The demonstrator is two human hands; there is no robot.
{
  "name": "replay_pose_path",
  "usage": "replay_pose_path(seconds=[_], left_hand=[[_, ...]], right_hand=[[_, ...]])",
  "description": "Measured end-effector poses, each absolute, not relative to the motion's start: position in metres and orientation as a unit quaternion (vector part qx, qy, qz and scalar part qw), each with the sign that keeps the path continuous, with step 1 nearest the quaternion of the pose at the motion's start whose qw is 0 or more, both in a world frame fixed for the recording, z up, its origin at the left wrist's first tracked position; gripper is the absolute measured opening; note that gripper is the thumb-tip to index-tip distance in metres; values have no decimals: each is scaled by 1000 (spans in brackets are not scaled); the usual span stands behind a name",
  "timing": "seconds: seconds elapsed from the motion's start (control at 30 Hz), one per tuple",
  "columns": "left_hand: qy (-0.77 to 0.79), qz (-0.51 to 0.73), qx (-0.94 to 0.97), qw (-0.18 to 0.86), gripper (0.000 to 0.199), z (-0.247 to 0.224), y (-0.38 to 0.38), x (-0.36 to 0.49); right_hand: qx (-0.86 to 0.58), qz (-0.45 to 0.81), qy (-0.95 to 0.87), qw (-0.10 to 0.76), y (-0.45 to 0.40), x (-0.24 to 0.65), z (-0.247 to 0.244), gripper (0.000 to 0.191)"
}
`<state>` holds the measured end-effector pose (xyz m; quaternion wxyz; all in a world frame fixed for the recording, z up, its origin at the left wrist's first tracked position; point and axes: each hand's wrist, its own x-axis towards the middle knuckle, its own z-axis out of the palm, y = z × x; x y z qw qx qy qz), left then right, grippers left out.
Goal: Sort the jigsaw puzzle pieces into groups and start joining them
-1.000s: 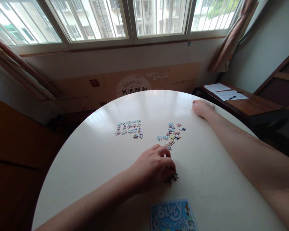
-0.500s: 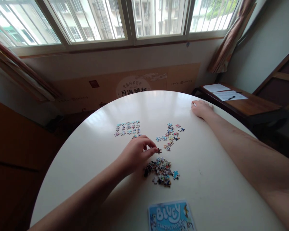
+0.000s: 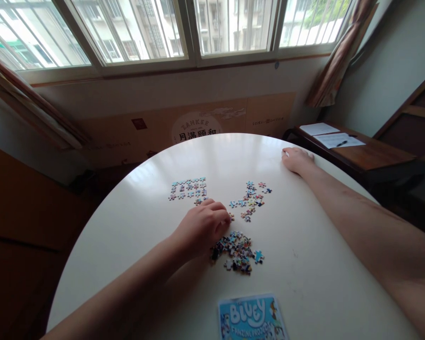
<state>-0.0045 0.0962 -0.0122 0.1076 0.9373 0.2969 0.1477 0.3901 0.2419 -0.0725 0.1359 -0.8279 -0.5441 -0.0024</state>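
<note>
My left hand (image 3: 206, 224) is closed in a pinch above the white table, between the sorted pieces and the loose heap. A small jigsaw puzzle piece (image 3: 232, 216) shows at its fingertips, mostly hidden by them. Just in front lies a heap of mixed puzzle pieces (image 3: 238, 248). Beyond the hand, puzzle pieces in short rows (image 3: 189, 188) are laid out at left, and a scattered group of pieces (image 3: 250, 200) lies to the right. At the table's far right, my right hand (image 3: 297, 160) rests with its fingers curled over the table edge.
A blue Bluey card or booklet (image 3: 251, 318) lies at the near side of the round white table (image 3: 127, 236). To the right, a wooden side table (image 3: 386, 153) holds papers (image 3: 338, 140) and a pen. Windows and curtains stand behind.
My left hand has turned, its fingers curling further, so the piece it pinches shows less and sits slightly farther up. My right hand keeps its place.
</note>
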Motion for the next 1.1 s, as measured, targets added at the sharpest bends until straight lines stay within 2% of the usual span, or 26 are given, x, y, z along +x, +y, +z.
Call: replay_pose_path(seconds=[0.17,0.33,0.63,0.83,1.1], left_hand=[[226,125,959,117,31,-12,95,-1],[228,134,956,130,45,-9,91,-7],[151,103,973,145,27,4,70,4],[156,89,973,146,19,-1,68,7],[169,87,962,196,12,0,70,8]], right_hand=[[-827,-3,-547,133,241,390,-72,45],[-826,-5,-548,133,240,390,-72,45],[-829,-5,-543,133,242,390,-71,45],[-829,-2,-544,132,241,390,-71,45],[-829,-5,-543,133,241,390,-71,44]])
